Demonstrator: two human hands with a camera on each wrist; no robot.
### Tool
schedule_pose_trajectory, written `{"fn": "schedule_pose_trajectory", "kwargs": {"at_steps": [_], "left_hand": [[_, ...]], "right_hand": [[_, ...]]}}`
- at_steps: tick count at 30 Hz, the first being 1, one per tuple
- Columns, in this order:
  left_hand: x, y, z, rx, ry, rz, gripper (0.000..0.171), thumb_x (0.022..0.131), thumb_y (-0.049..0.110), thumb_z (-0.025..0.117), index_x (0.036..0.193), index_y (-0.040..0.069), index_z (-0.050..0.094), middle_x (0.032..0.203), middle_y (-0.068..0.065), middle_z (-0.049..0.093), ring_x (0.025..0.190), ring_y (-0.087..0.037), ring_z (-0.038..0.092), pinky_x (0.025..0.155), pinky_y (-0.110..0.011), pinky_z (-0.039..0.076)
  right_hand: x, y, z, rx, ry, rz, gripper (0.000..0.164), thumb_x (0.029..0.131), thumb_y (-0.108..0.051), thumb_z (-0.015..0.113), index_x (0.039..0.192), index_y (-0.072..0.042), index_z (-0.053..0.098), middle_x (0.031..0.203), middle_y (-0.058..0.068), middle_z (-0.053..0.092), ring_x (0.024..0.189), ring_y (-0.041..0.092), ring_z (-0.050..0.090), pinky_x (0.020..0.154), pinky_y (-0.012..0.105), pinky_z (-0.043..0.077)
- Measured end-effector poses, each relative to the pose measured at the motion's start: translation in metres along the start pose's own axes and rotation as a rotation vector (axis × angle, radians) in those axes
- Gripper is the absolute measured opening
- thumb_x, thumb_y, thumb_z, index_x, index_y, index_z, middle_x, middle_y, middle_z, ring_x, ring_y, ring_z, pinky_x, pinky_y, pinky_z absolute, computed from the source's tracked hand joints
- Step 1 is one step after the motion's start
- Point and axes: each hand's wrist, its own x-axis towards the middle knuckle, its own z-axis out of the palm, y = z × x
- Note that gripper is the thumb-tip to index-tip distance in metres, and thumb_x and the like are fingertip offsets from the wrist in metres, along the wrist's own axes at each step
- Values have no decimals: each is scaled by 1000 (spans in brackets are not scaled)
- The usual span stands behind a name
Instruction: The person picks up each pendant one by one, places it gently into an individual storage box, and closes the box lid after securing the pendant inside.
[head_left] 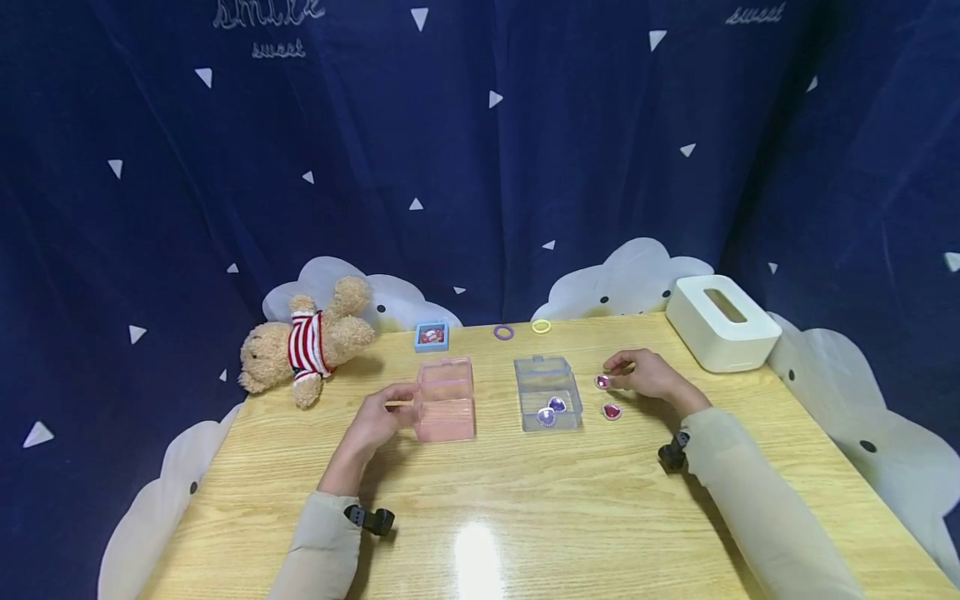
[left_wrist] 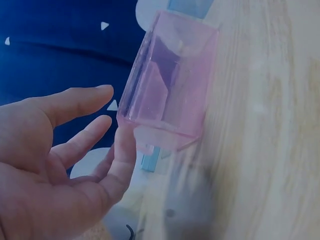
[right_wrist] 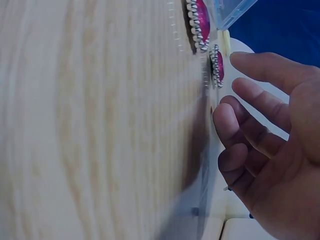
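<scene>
On the left of the table an open pink clear plastic box [head_left: 445, 421] lies with its lid folded back. My left hand [head_left: 375, 422] is at its left side, and in the left wrist view one fingertip [left_wrist: 126, 137] meets the box's corner while thumb and other fingers stand apart. Two purple gems [head_left: 546, 416] lie in an open bluish clear box [head_left: 543, 379]. To its right are two red gems with beaded silvery rims, a front one [head_left: 612, 412] and a back one [head_left: 602, 381]. My right hand [head_left: 645, 375], fingers loosely bent, is beside the back gem; the right wrist view shows a gap between them.
A teddy bear [head_left: 307, 346] in a striped shirt lies at the back left. Along the back edge are a small blue-framed box [head_left: 432, 337], a purple ring [head_left: 503, 332] and a yellow ring [head_left: 542, 326]. A white tissue box [head_left: 723, 325] stands at the back right.
</scene>
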Motion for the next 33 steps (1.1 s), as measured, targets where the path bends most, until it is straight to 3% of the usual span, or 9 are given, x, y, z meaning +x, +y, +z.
{"fn": "schedule_pose_trajectory", "kwargs": {"at_steps": [11, 15, 26, 33], "left_hand": [[-1, -10, -1, -50, -75, -2, 53, 92, -1, 65, 143, 1, 51, 133, -25, 54, 116, -31, 60, 87, -28, 53], [-2, -10, -1, -79, -101, 10, 54, 92, -2, 64, 144, -2, 49, 132, -28, 51, 120, -38, 58, 88, -29, 55], [0, -11, -3, -102, -118, -1, 53, 93, -2, 64, 143, -3, 48, 132, -29, 51, 123, -42, 57, 86, -25, 54], [-1, -12, -4, -116, -134, 11, 54, 92, -5, 62, 143, -6, 46, 133, -32, 50, 123, -45, 56, 87, -27, 54]], "right_hand": [[4, 1, 4, -67, 10, -26, 38, 82, -24, 80, 114, -7, 71, 104, 10, 70, 96, 22, 61, 80, 31, 47], [6, 1, 7, -83, 9, -26, 38, 81, -24, 81, 113, -8, 72, 104, 10, 70, 96, 23, 61, 81, 33, 48], [7, -1, 9, -132, 7, -29, 30, 82, -24, 81, 107, -11, 74, 105, 9, 71, 99, 24, 63, 89, 45, 52], [4, -3, 7, -101, 9, -32, 28, 83, -25, 80, 106, -11, 74, 98, 5, 72, 92, 20, 63, 82, 37, 51]]}}
